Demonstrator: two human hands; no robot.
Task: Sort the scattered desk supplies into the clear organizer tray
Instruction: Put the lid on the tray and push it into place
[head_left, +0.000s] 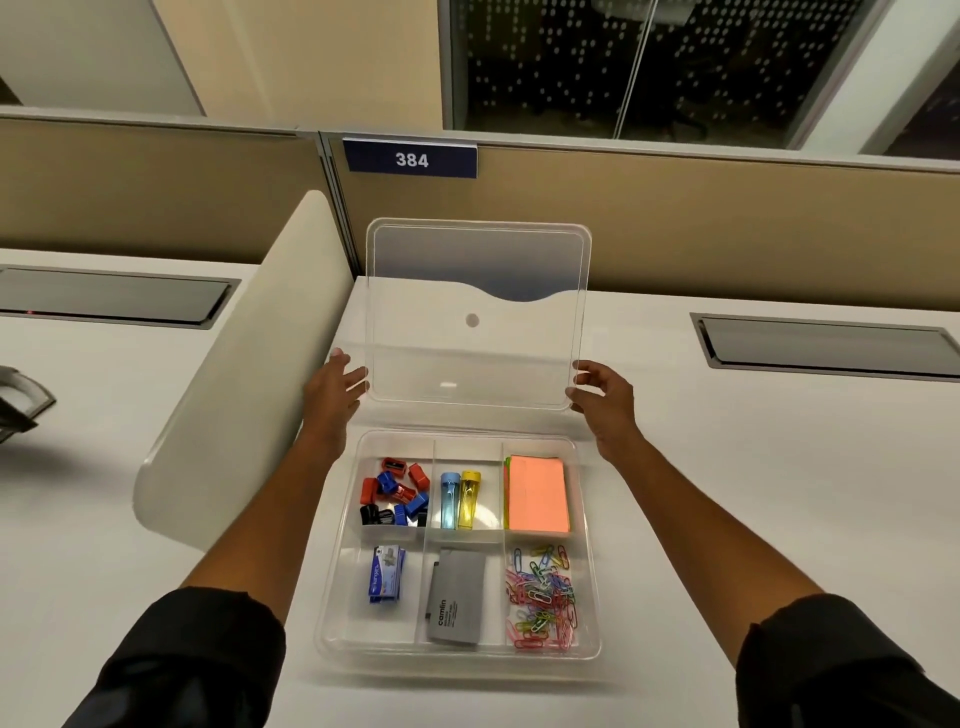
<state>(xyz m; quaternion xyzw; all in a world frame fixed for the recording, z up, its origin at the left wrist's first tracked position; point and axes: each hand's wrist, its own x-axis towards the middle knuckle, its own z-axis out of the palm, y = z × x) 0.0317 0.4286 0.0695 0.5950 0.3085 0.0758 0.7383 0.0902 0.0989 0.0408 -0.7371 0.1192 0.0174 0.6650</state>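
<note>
The clear organizer tray (332, 597) lies on the white desk in front of me. Its compartments hold several red, blue and black sharpeners (395, 491), a blue and a yellow tube (460, 499), an orange sticky-note pad (537, 493), blue staple boxes (385, 571), a grey Camlin box (456, 597) and several coloured paper clips (541, 597). I hold the clear lid (475, 343) upright-tilted above the tray's far edge. My left hand (335, 387) grips its lower left edge, my right hand (602, 389) its lower right edge.
A rounded cream divider panel (249, 374) stands left of the tray. Grey cable hatches (826, 345) are set into the desk at right and at left (109, 293). A tan partition with a "384" sign (410, 158) closes the back.
</note>
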